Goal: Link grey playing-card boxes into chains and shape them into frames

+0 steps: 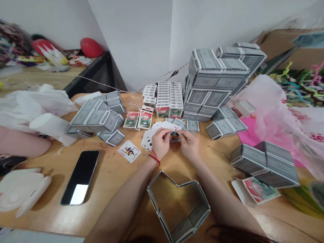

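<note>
Both hands meet over the middle of the wooden table [106, 182]. My left hand [160, 143], with a red string at the wrist, and my right hand [189, 145] pinch the same small folded playing card [174, 135] between their fingertips. Just behind them lies a loose fan of face-up playing cards [149, 136]. In front of my forearms stands a heart-shaped frame [178, 206] built of folded grey-backed cards. A single joker card [129, 151] lies to the left of my left hand.
Blocks of folded grey cards are piled at the left [97, 116], back right [215, 81] and right [265, 162]. Boxed decks [164, 99] stand at the back. A black phone [81, 176] lies left. A pink plastic bag [280, 114] and a card box [258, 190] sit right.
</note>
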`<state>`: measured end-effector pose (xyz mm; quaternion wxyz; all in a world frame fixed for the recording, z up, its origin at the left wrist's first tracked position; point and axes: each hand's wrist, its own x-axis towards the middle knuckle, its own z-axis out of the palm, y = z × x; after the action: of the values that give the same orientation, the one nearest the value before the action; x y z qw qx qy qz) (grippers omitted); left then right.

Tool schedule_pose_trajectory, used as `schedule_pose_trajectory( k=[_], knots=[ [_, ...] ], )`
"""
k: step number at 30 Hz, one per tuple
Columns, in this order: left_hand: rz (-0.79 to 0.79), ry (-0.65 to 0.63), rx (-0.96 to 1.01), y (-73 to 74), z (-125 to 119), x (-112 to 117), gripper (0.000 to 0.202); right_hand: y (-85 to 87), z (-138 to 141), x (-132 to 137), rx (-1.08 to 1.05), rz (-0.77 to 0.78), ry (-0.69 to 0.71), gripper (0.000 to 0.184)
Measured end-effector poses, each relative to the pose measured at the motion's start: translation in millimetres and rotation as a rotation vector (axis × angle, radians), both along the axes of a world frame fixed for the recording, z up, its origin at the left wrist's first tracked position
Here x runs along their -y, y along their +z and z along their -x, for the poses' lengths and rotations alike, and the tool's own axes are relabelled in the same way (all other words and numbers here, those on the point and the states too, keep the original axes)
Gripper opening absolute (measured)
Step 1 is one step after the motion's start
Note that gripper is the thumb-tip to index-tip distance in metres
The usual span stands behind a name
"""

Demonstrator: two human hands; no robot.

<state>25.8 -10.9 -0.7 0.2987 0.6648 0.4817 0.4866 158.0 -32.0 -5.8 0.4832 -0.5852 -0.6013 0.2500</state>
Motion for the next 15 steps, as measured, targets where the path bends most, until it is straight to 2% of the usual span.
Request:
schedule_pose_trajectory(
  k=[7,15],
  knots=[
    [0.022,-0.022,-0.029,2.9,0.2,-0.6,0.026,0.8,0.9,3.0,0.051,-0.022,-0.059,0.024],
    [0.071,-0.087,-0.045,0.9,-1.5,-0.2,0.034,2.9,-0.2,0.8,-0.072,0.008,-0.138,0.022]
  ],
)
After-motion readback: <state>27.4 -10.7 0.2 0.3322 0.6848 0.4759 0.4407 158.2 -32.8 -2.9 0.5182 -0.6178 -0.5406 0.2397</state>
